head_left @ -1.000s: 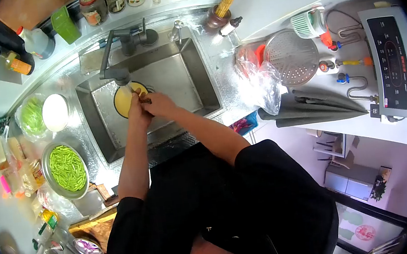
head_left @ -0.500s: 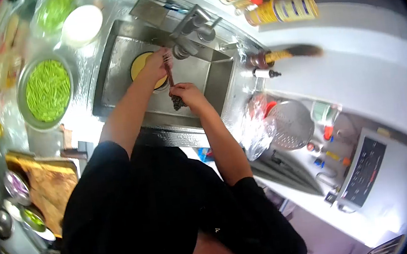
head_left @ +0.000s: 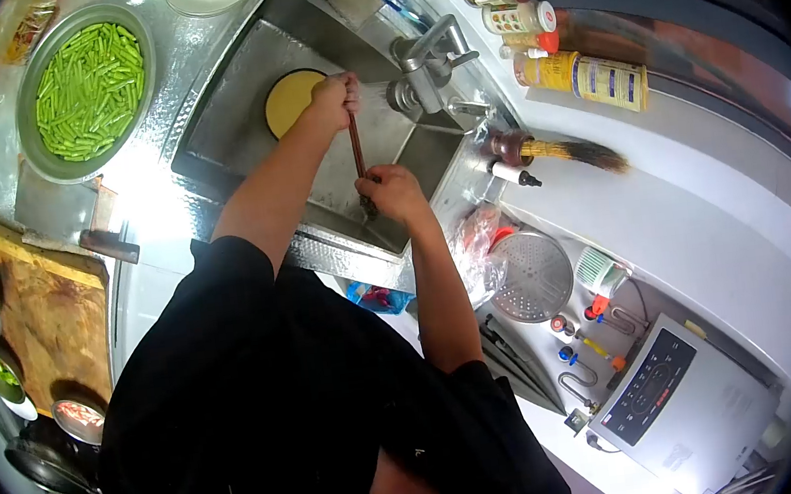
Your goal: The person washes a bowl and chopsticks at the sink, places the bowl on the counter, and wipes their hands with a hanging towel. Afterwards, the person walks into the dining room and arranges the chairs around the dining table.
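Your left grip (head_left: 332, 103) is closed around one end of the slim brown stick (head_left: 356, 149), and your right grip (head_left: 396, 195) is closed at the other, by a dark clump (head_left: 369, 208). The stick spans between both grips, above the sink (head_left: 330, 181). It should be light and stiff, probably slippery if wet; hold it near the ends, fingers wrapped, without bending it.
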`<state>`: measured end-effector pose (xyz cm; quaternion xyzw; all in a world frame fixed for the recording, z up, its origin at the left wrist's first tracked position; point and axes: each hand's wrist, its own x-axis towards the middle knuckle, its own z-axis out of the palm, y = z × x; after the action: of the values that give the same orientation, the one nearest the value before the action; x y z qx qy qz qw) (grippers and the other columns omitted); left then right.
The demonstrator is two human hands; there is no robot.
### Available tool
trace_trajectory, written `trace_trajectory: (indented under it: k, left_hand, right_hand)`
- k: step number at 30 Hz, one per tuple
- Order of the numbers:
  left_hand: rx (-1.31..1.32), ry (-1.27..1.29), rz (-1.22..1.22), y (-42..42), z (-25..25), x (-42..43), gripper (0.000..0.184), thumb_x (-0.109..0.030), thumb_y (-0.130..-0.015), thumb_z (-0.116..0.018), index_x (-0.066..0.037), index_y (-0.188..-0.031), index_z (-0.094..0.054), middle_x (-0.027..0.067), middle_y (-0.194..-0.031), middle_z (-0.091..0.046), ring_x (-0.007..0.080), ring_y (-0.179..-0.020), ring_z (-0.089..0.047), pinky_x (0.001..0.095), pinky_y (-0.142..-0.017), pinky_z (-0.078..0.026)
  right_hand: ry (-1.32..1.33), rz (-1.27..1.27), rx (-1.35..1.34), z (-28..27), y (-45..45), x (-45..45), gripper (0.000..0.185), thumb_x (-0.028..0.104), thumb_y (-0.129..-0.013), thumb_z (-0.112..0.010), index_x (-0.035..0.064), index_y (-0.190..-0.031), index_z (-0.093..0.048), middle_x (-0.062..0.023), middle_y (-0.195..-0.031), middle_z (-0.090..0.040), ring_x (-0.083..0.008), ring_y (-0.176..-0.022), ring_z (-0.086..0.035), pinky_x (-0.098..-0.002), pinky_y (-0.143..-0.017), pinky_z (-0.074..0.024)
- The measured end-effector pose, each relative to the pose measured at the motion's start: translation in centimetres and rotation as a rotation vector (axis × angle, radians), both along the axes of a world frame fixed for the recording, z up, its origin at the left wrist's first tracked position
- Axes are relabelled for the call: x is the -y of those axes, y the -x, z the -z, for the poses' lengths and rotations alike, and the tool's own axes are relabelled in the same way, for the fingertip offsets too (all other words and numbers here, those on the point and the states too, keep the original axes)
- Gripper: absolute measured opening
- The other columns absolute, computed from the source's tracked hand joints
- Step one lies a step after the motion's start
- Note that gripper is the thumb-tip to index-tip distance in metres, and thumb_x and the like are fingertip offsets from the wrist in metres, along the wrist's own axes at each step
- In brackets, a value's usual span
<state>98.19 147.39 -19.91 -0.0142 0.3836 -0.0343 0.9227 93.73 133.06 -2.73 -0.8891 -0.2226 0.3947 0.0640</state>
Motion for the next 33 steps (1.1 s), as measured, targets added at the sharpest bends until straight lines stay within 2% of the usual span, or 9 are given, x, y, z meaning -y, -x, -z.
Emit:
trace_trajectory:
  k: [9, 13, 19, 25, 26, 27, 29, 31, 33]
  left_hand:
    - [-0.031, 0.012, 0.087, 1.1, -1.6, -1.4, 0.038, -0.046, -0.093, -0.044, -0.014, -0.075, -0.048, -0.0046, -0.054, -0.031, 0.0084, -0.042, -0.027, 0.0238, -0.039, -0.023]
    - [-0.036, -0.071, 0.064, 1.8, -3.7, -0.6, 0.040, -0.050, -0.091, -0.046, -0.014, -0.074, -0.048, -0.0036, -0.054, -0.034, 0.0093, -0.042, -0.029, 0.0239, -0.039, -0.025]
    - [0.042, -0.188, 0.100, 6.4, -2.3, -0.6, 0.020, -0.025, -0.090, -0.051, -0.011, -0.075, -0.051, -0.0024, -0.056, -0.042, 0.0102, -0.042, -0.036, 0.0252, -0.041, -0.030]
    - [-0.550, -0.948, 0.244, 9.8, 1.8, -5.1, 0.031, -0.030, -0.074, -0.069, -0.004, -0.088, -0.059, 0.0053, -0.073, -0.057, 0.0169, -0.063, -0.054, 0.0311, -0.058, -0.043]
    - [-0.616, -1.116, 0.394, 10.3, 0.7, -5.9, 0.034, -0.029, -0.075, -0.067, -0.001, -0.092, -0.058, 0.0090, -0.079, -0.060, 0.0197, -0.065, -0.058, 0.0326, -0.059, -0.046]
    - [-0.677, -1.281, 0.549, 10.7, 0.0, -6.3, 0.038, -0.027, -0.075, -0.066, 0.003, -0.096, -0.057, 0.0127, -0.085, -0.064, 0.0225, -0.066, -0.062, 0.0341, -0.060, -0.048]
    - [-0.654, -1.291, 0.621, 10.5, 1.4, -6.2, 0.039, -0.029, -0.075, -0.065, 0.004, -0.096, -0.058, 0.0139, -0.085, -0.064, 0.0226, -0.065, -0.062, 0.0339, -0.059, -0.048]
    - [-0.634, -1.287, 0.701, 10.9, 4.2, -5.8, 0.040, -0.031, -0.076, -0.064, 0.005, -0.095, -0.059, 0.0152, -0.085, -0.064, 0.0226, -0.065, -0.063, 0.0337, -0.058, -0.048]
    - [-0.419, -1.108, 0.873, 10.5, 8.2, -5.7, 0.038, -0.034, -0.078, -0.061, 0.003, -0.086, -0.062, 0.0158, -0.084, -0.065, 0.0226, -0.064, -0.063, 0.0330, -0.058, -0.048]
  right_hand:
    - [0.038, 0.009, 0.002, 3.0, 1.2, 2.1, 0.033, 0.036, -0.077, -0.059, 0.0047, -0.087, -0.066, -0.0200, -0.089, -0.063, -0.0363, -0.085, -0.059, -0.0423, -0.077, -0.0454]
    - [-0.088, 0.279, -0.109, 4.2, 1.2, 2.9, 0.031, 0.032, -0.078, -0.061, 0.0027, -0.086, -0.066, -0.0174, -0.083, -0.065, -0.0298, -0.076, -0.063, -0.0371, -0.072, -0.0471]
    - [-0.278, 0.429, -0.113, 7.1, -0.3, 2.0, 0.029, 0.027, -0.081, -0.062, -0.0004, -0.090, -0.065, -0.0137, -0.078, -0.066, -0.0215, -0.069, -0.063, -0.0320, -0.068, -0.0472]
    - [-0.516, 0.508, -0.005, 10.0, -2.5, -2.3, 0.032, 0.027, -0.085, -0.057, -0.0013, -0.098, -0.061, -0.0164, -0.086, -0.065, -0.0253, -0.080, -0.061, -0.0357, -0.071, -0.0458]
    - [-0.625, 0.268, 0.283, 14.6, -3.1, -1.9, 0.030, 0.025, -0.086, -0.053, 0.0007, -0.103, -0.060, -0.0170, -0.092, -0.065, -0.0312, -0.081, -0.061, -0.0405, -0.075, -0.0451]
    - [-0.570, 0.229, 0.195, 15.2, -3.4, -3.3, 0.030, 0.023, -0.085, -0.053, 0.0020, -0.106, -0.059, -0.0179, -0.099, -0.063, -0.0329, -0.085, -0.060, -0.0429, -0.078, -0.0446]
    - [-0.521, 0.209, 0.100, 17.8, -3.6, -5.5, 0.031, 0.021, -0.084, -0.053, 0.0032, -0.109, -0.058, -0.0188, -0.105, -0.061, -0.0347, -0.090, -0.060, -0.0453, -0.080, -0.0441]
    - [-0.606, -0.202, 0.453, 20.8, -2.4, -6.5, 0.031, 0.018, -0.082, -0.055, 0.0041, -0.109, -0.058, -0.0202, -0.110, -0.057, -0.0338, -0.101, -0.055, -0.0414, -0.085, -0.0436]
    - [-0.245, -0.270, 0.179, 21.5, -2.0, -6.6, 0.036, 0.017, -0.079, -0.057, 0.0048, -0.113, -0.056, -0.0200, -0.109, -0.059, -0.0356, -0.102, -0.056, -0.0446, -0.084, -0.0449]
